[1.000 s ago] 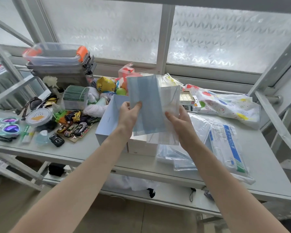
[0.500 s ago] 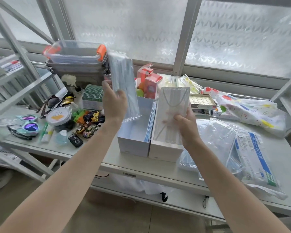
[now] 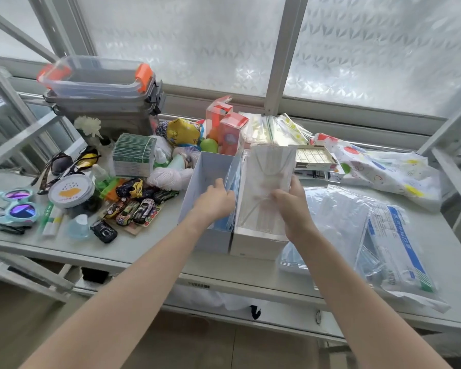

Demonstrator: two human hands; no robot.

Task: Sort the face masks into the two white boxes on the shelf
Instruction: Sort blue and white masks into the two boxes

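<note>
Both masks have come down since half a second back. The blue mask (image 3: 230, 182), then held high over the left box (image 3: 206, 179), now stands on edge inside it against the right wall. Left hand (image 3: 214, 199) has dropped into the box with it; fingers curl at the mask's left face, but whether the grip is still pinching or already letting go I cannot tell.

White mask (image 3: 270, 182), wrapped in clear film, sits lower in the right box (image 3: 258, 235), top edge well above the rim. Right hand (image 3: 290, 206) grips its right edge, thumb on the front.

Reading: one of each colour is nearly filed, blue left, white right. Release looks like the step in hand.

More packs (image 3: 351, 225) lie on the shelf (image 3: 144, 249) to the right, some in a printed bag, apparently unsorted.

Hard to make out:
- Left fingertips hidden behind the blue mask and box wall.
- How many masks already stand in either box; blue edges blur together.
- Right box floor is screened by the white mask.
- Far clutter of toys (image 3: 133, 203) and cartons is irrelevant; labels unreadable.
</note>
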